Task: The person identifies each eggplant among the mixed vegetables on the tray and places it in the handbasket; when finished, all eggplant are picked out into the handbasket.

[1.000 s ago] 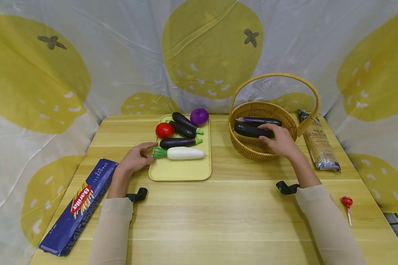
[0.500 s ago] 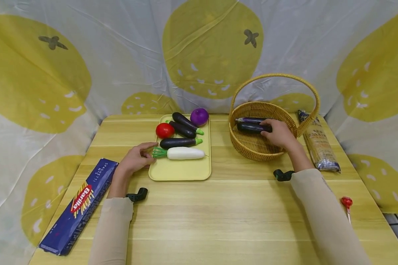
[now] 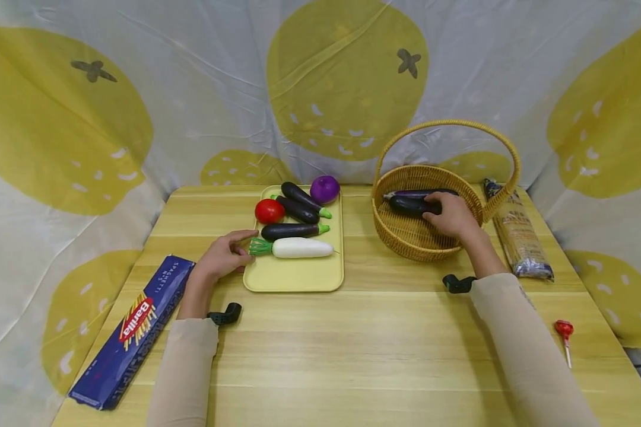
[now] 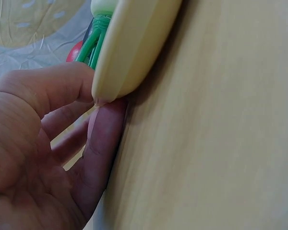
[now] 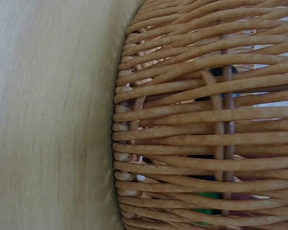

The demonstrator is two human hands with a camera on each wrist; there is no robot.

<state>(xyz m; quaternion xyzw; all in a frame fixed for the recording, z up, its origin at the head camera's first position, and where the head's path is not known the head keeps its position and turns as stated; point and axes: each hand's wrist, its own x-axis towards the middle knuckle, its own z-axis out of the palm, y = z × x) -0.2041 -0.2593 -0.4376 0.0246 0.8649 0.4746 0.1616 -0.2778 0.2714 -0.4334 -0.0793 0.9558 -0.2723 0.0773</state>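
Note:
In the head view my right hand (image 3: pixel 453 216) reaches into the wicker basket (image 3: pixel 406 242), its fingers round the right end of a dark eggplant (image 3: pixel 408 205). That eggplant lies low in the basket, right beside another eggplant (image 3: pixel 432 193) at the back. The right wrist view shows only the basket's woven wall (image 5: pixel 206 124) and a bit of green through the gaps; the hand is hidden there. My left hand (image 3: pixel 223 256) pinches the left rim of the yellow tray (image 4: pixel 129 52), by the leaves of a white radish (image 3: pixel 301 247).
Also on the tray are several eggplants (image 3: pixel 290 232), a tomato (image 3: pixel 269 211) and a purple round vegetable (image 3: pixel 324 189). A blue spaghetti box (image 3: pixel 133 332) lies at left. A pasta bag (image 3: pixel 520 237) sits right of the basket, whose tall handle arches overhead. A lollipop (image 3: pixel 564 328) lies at right.
My right hand has lowered its eggplant deeper into the basket and back against the other eggplant. My left hand stays at the tray's rim. The head view has shifted slightly.

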